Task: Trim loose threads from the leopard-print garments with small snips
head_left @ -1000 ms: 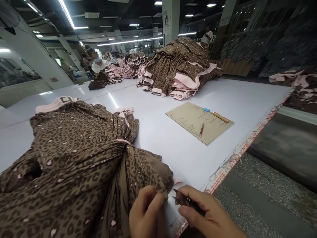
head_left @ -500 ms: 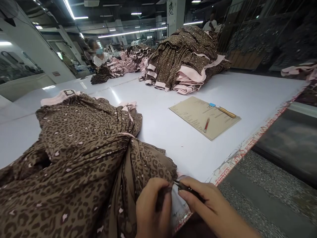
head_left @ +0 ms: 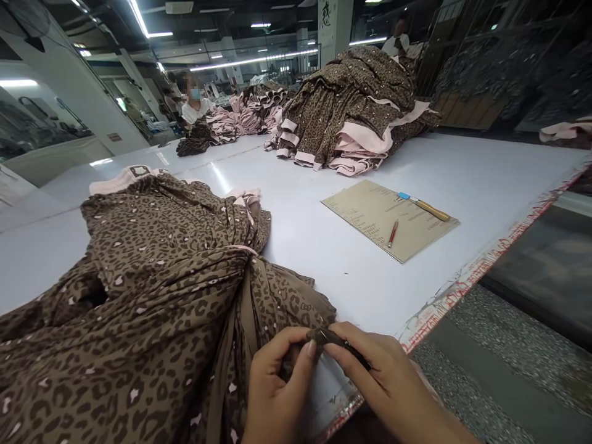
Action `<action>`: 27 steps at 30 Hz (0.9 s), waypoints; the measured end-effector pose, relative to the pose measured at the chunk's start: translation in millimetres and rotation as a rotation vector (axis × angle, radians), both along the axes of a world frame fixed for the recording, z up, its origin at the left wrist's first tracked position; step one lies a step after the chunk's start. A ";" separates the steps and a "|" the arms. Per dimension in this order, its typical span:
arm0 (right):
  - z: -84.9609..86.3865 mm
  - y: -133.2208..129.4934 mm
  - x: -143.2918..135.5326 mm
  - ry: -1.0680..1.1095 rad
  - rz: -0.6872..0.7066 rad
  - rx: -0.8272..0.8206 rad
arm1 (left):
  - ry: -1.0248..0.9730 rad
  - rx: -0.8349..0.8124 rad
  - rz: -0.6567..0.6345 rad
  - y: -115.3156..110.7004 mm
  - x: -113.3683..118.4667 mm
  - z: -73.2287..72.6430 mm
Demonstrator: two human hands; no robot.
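1. Your left grip (head_left: 280, 379) pinches the leopard-print cloth (head_left: 161, 265), spread leftward from it.
2. Your right grip (head_left: 386, 370) is clamped on dark snips (head_left: 355, 354), against that cloth.
3. The table's edge (head_left: 462, 287) passes under your right grip; open table (head_left: 300, 228) lies beyond both.
4. Far beyond, right, a cage (head_left: 469, 108) holds greyish bundles (head_left: 481, 74).

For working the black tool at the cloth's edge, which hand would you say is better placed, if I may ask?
The right, I judge: the right hand holds the black tool close to the patterned cloth, while the left hand pinches its edge.
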State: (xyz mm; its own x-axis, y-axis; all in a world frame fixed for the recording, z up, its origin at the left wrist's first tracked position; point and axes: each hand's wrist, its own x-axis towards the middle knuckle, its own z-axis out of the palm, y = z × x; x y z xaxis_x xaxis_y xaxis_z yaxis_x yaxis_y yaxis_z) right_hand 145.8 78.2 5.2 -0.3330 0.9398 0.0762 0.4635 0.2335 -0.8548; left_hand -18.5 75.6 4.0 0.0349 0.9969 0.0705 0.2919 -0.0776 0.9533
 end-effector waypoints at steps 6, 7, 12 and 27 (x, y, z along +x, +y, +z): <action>-1.9 -0.3 0.0 -0.091 -0.004 0.079 | -0.040 -0.072 -0.019 -0.3 -5.5 -3.5; -2.3 -0.3 -0.7 -0.109 -0.006 0.105 | -0.042 -0.068 -0.022 -0.7 -5.6 -3.6; -3.7 0.6 -3.4 -0.129 -0.034 0.197 | -0.056 -0.085 -0.012 -0.9 -5.0 -2.3; -5.8 -1.6 -2.8 0.024 0.026 0.092 | -0.482 -0.349 0.096 5.1 -5.6 -8.4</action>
State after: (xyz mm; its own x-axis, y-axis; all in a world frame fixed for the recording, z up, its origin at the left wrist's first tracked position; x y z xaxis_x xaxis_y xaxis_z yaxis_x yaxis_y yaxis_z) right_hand 143.0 76.6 -0.6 -0.3547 0.9194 0.1700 0.4362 0.3235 -0.8397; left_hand -24.1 80.7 -4.4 -0.0110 0.9610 -0.2764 -0.1888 0.2694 0.9443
